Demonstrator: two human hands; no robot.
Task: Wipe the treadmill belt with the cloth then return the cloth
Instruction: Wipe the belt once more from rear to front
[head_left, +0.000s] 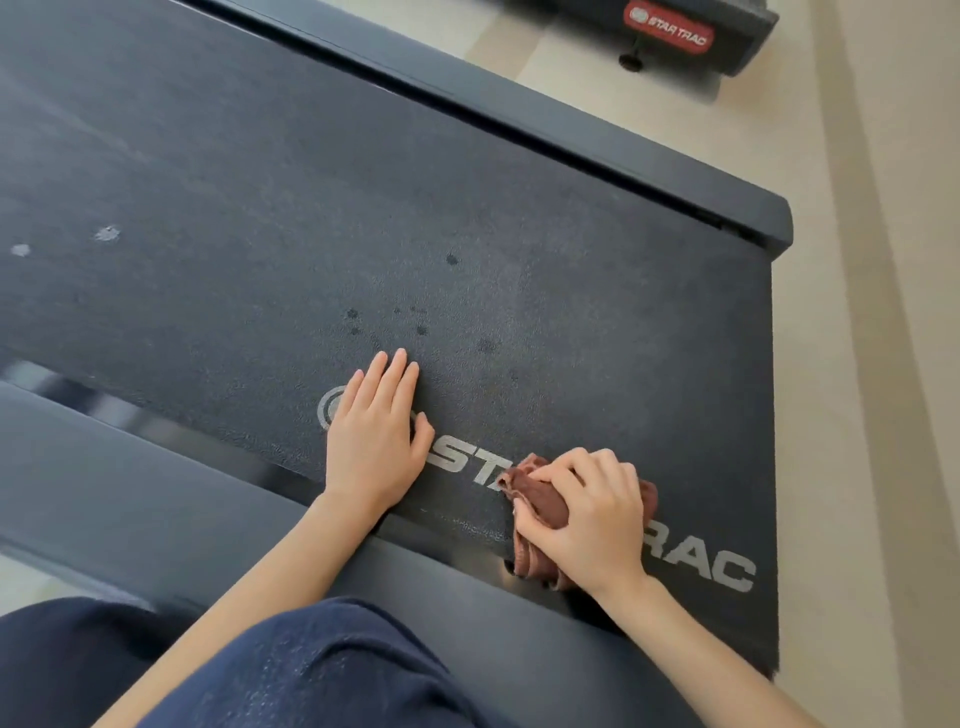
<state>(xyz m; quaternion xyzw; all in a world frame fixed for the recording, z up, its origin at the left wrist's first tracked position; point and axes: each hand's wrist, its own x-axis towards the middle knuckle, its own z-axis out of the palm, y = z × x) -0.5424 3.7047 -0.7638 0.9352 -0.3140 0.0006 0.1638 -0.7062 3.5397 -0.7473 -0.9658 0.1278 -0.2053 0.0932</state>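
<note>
So, the reddish-brown bunched-up cloth (540, 501) sits right at the near edge of the dark grey textured treadmill belt (260, 208), not far from the belt's end on the right. Its lower bit spills over onto the dark, smooth near side rail (130, 493). The wad is longer than it is wide, and the long way runs across the belt, near rail toward far rail.

The right hand (587, 514) has it: fingers curled over the top, holding the wad down on the belt, smack on the silver STAR TRAC lettering (711, 569). The left hand (376, 431) lies palm down on the belt just left of the cloth, not touching it. Its fingers are straight and together, holding nothing.

Here's the bit that matters, I reckon. The small dark spots (421, 328) sit just past the left fingertips, so from the cloth they're out toward the dark far side rail (519, 114) and a little left. A couple of pale marks (107, 234) are way further left along the belt. Most of the belt lies that way too. So the wiping probably needs to head away from the near edge and leftward. The left hand is closer to the dark spots, but the right one has the cloth.
</note>
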